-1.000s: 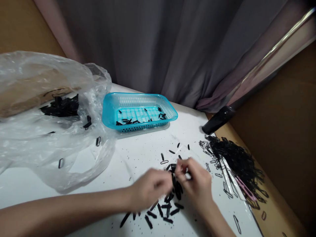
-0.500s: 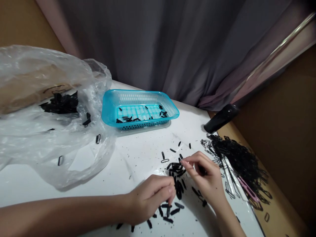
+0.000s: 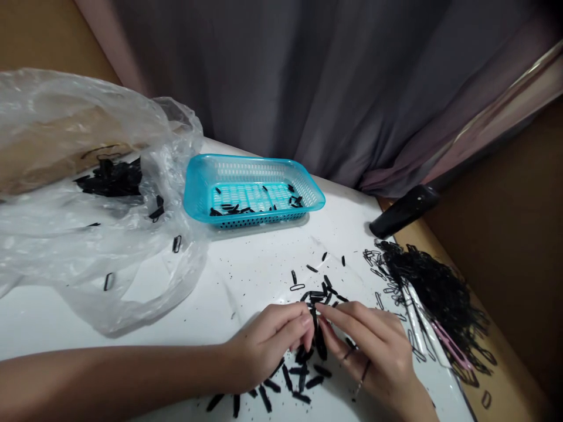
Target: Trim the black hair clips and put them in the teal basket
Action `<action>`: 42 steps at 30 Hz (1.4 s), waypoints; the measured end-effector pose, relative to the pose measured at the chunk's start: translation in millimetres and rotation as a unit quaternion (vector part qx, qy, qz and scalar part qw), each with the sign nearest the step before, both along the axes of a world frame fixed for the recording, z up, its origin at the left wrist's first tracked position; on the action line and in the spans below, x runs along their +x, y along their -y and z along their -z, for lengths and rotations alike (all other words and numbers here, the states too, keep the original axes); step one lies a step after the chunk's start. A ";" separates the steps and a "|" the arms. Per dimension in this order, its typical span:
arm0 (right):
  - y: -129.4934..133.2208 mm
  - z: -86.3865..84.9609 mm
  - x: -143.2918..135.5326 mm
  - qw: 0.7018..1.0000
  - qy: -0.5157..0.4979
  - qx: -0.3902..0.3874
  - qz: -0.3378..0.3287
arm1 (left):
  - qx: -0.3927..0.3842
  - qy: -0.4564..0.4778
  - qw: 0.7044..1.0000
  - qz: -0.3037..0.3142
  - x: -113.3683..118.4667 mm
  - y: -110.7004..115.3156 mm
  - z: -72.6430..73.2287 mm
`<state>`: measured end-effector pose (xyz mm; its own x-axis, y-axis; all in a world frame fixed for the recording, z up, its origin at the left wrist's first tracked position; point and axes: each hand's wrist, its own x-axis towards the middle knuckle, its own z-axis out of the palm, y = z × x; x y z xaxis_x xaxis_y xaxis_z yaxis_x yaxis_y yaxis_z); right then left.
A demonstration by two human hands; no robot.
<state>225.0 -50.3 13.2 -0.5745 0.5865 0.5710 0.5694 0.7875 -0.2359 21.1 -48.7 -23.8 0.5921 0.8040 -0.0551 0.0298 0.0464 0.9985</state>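
Since half a second ago: hands drawn together at the near side of the clip pile; right hand moved in from the pile's right edge.

Placement, by size, all referenced to the basket (image 3: 253, 190):
- Table (image 3: 246, 266): white, carries everything.
- Bag (image 3: 88, 193): clear plastic, left of basket, mouth slumped open; dark stock inside, probably supply.
- Tangle (image 3: 433, 290): black wire loops, far right of basket, kept apart from the pile.
- Basket: turquoise, a few black pieces on its floor; likely the collecting point.
- Clips (image 3: 308, 340): small black pieces, loose heap in front of basket, within finger reach.

Hands:
- Left hand (image 3: 268, 349): half curled, fingertips pinched on a clip.
- Right hand (image 3: 373, 351): fingers extended, slightly spread, tips meeting the same clip; loops visible beneath the fingers.
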 end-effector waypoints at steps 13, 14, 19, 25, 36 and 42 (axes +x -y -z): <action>0.0 -0.1 -1.7 0.997 0.073 0.025 -0.018 | -0.065 0.029 0.997 0.016 3.9 -2.7 1.9; 0.1 1.1 -2.5 0.996 0.078 0.029 -0.016 | -0.070 0.029 0.997 0.017 4.2 -3.1 2.2; 5.4 9.6 -13.8 1.000 0.005 -0.002 0.028 | -0.026 0.016 0.999 0.011 3.0 -4.8 4.2; -3.3 8.1 -10.0 0.987 -0.101 -0.049 0.117 | 0.080 0.011 0.994 0.069 0.2 4.5 2.0; -14.0 -4.4 3.1 0.966 -0.163 -0.163 0.115 | -0.016 -0.033 0.997 0.067 -1.0 8.1 -12.2; -8.5 -7.4 3.7 0.967 -0.142 -0.207 0.053 | -0.067 0.020 0.997 0.019 2.2 6.4 -0.8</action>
<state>228.6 -41.8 20.6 -0.3539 0.8449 0.4011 0.5076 0.5337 -0.6765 23.3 -55.1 -23.0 0.6264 0.7675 -0.1363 -0.0061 0.1797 0.9837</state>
